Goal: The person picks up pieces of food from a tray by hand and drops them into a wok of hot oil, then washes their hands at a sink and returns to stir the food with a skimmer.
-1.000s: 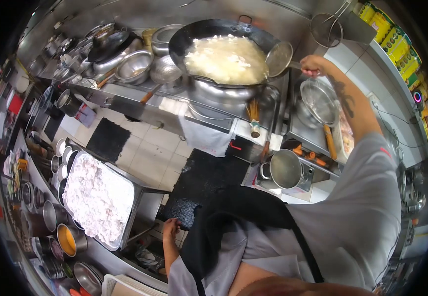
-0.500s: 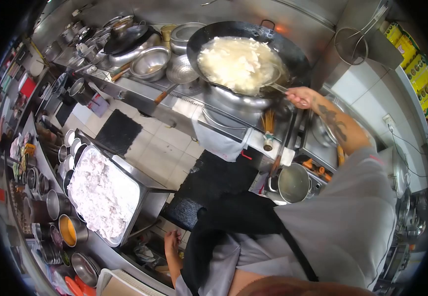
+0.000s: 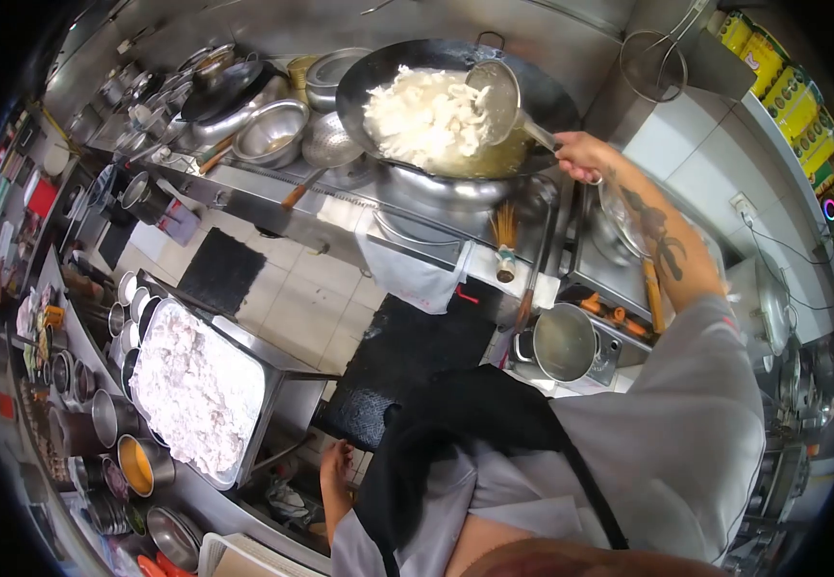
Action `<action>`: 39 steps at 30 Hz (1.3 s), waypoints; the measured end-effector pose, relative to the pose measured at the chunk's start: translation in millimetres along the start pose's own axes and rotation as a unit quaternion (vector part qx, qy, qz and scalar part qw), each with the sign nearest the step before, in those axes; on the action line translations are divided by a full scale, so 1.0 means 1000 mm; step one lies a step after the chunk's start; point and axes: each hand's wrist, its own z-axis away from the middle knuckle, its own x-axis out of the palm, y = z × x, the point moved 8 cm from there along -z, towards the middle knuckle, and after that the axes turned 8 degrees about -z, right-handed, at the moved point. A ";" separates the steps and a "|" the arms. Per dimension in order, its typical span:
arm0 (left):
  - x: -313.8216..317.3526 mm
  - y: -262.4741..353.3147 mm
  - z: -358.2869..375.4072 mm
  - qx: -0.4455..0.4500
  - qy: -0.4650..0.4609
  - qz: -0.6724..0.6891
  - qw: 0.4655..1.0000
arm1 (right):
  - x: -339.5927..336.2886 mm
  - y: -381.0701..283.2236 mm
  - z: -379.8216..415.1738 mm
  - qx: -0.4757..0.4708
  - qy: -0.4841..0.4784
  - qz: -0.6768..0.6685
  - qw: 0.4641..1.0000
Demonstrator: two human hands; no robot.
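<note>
In the head view my right hand [image 3: 582,157] is closed round the handle of a metal ladle [image 3: 496,104]. The ladle's round bowl is tilted above the wok [image 3: 556,106], against a heap of white, pale pieces of food [image 3: 426,120]. Cloudy liquid shows around the food. The wok is large and dark, set on a steel burner ring. My left hand [image 3: 337,464] hangs low beside my apron, near the steel counter, its fingers loosely bent and apart from anything; no object shows in it.
Left of the wok are a perforated skimmer [image 3: 333,141] and a steel bowl [image 3: 271,133]. A bamboo brush [image 3: 504,245] stands at the stove's front edge, above a pot [image 3: 567,342]. A tray [image 3: 255,385] of pale minced-looking food sits left. A strainer [image 3: 653,67] hangs right.
The ladle has come up out of the liquid, its bowl now raised and tilted over the food. The white food is heaped higher. My left hand stays low at my side.
</note>
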 end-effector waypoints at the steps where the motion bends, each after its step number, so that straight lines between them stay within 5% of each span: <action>1: 0.001 -0.007 -0.005 -0.044 -0.001 0.025 0.999 | -0.004 -0.003 0.010 -0.005 0.014 0.027 1.000; 4: 0.009 -0.010 -0.011 -0.236 -0.004 0.156 0.959 | -0.011 -0.013 0.046 -0.007 0.049 0.055 0.997; 10: 0.010 -0.004 -0.014 -0.244 -0.011 0.156 0.957 | -0.051 -0.016 0.066 -0.015 0.097 0.089 0.991; 15: 0.001 0.003 -0.017 -0.089 -0.041 0.106 0.989 | -0.081 -0.017 0.056 0.054 0.145 0.183 0.971; 18: -0.002 -0.015 -0.017 -0.051 -0.049 0.084 0.994 | -0.093 0.003 0.030 0.115 0.093 0.088 0.985; 22: -0.004 -0.078 -0.017 -0.252 -0.035 0.178 0.950 | -0.075 0.021 0.026 0.172 -0.002 -0.063 0.983; 27: -0.017 -0.032 0.027 -0.106 0.048 0.085 0.990 | -0.016 0.054 -0.011 0.159 -0.144 -0.190 0.958; 31: -0.010 -0.032 0.048 -0.286 0.081 0.193 0.935 | 0.053 0.052 -0.085 0.105 -0.237 -0.292 0.920; 33: -0.006 -0.030 0.058 -0.264 0.080 0.217 0.936 | 0.073 0.047 -0.127 0.133 -0.343 -0.289 0.884; 37: 0.007 -0.035 0.071 -0.267 0.082 0.250 0.927 | 0.097 -0.002 -0.153 0.059 -0.224 -0.387 0.892; 39: 0.001 -0.038 0.064 -0.074 0.058 0.076 0.993 | 0.094 -0.013 -0.149 0.044 -0.182 -0.431 0.883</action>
